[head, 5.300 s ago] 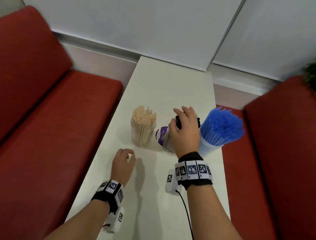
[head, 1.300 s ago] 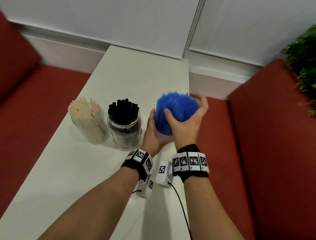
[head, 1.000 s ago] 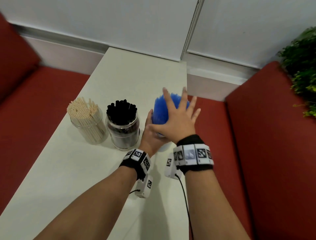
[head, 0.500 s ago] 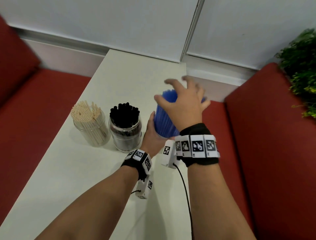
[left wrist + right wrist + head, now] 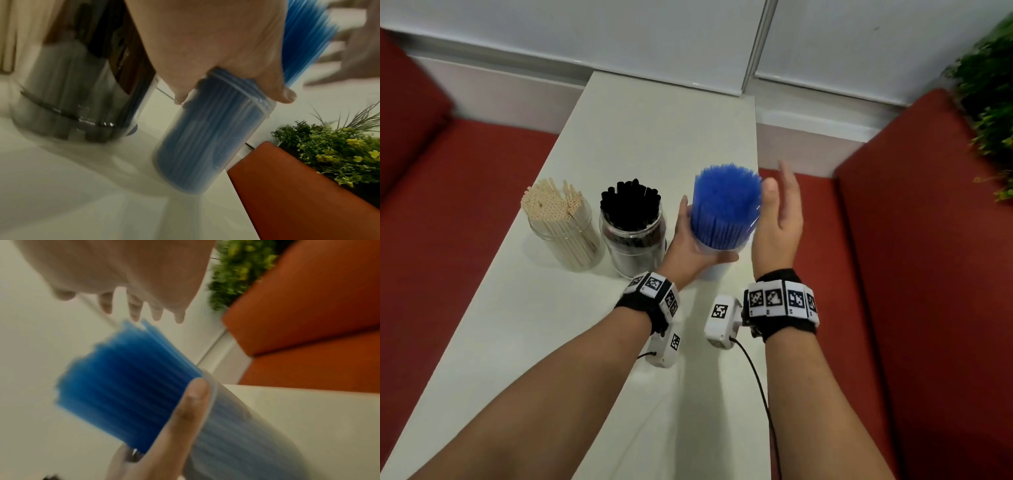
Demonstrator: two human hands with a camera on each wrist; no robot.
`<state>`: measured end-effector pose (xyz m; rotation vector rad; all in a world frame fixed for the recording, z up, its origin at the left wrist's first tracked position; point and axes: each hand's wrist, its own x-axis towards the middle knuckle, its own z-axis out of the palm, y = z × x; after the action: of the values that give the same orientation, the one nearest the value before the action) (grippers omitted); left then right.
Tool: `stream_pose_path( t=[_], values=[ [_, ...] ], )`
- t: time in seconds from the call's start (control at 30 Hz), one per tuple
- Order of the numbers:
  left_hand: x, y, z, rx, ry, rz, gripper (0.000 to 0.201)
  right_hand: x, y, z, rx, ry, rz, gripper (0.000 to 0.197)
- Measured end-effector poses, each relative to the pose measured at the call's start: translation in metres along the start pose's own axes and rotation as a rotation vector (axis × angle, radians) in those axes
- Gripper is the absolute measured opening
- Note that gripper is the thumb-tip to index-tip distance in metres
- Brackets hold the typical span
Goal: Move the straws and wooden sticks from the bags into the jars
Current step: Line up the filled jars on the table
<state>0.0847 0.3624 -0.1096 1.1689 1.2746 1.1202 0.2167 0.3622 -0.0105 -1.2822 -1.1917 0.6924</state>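
Grip the jar (image 5: pixel 717 251) at the bench's (image 5: pixel 654 144) right edge firmly with your left hand (image 5: pixel 690 248); tap the blue straws (image 5: pixel 726 205) level with your open right hand (image 5: pixel 779 226).

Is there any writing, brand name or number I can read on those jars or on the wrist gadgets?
No readable text anywhere.
Wristbands: black-and-white square code patterns only, no letters or digits.
Jar of blue straws, jar of black straws, jar of beige sticks: no label visible.
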Motion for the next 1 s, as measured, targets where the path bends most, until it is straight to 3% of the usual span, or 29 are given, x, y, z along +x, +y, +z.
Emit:
stream_pose_path(
  t=[0.07,0.1,0.17,0.23,0.33,0.4,0.53,0.67,0.87,1.0],
  values=[
    [-0.010,-0.003,-0.009,0.081,-0.052,-0.004,0.156,-0.009,0.022,-0.015,0.092,0.189,0.226,0.044],
    [-0.014,-0.005,-0.012,0.104,-0.058,-0.020,0.155,-0.013,0.035,-0.020,0.119,0.192,0.366,0.044],
    [-0.024,-0.006,-0.012,0.129,-0.050,-0.043,0.146,-0.024,0.058,-0.019,0.180,0.064,0.596,0.043],
    [-0.030,-0.004,-0.007,0.155,-0.007,-0.015,0.124,-0.035,0.071,-0.010,0.231,-0.096,0.705,0.040],
    [-0.036,-0.002,0.004,0.177,0.159,0.058,0.081,-0.041,0.077,0.001,0.228,-0.199,0.720,0.039],
    [-0.043,0.000,0.006,0.214,0.239,0.093,0.071,-0.037,0.076,0.002,0.225,-0.216,0.736,0.043],
    [-0.051,0.003,0.003,0.257,0.247,0.119,0.068,-0.039,0.073,0.003,0.194,-0.231,0.754,0.049],
    [-0.053,0.002,-0.003,0.282,0.182,0.057,0.072,-0.040,0.069,0.002,0.198,-0.229,0.753,0.045],
    [-0.075,-0.010,-0.027,0.296,0.157,-0.178,0.075,-0.043,0.066,0.001,0.189,-0.212,0.796,0.043],
    [-0.077,0.002,-0.026,0.235,0.074,-0.108,0.066,-0.048,0.060,0.009,0.181,-0.238,0.788,0.042]
  ],
)
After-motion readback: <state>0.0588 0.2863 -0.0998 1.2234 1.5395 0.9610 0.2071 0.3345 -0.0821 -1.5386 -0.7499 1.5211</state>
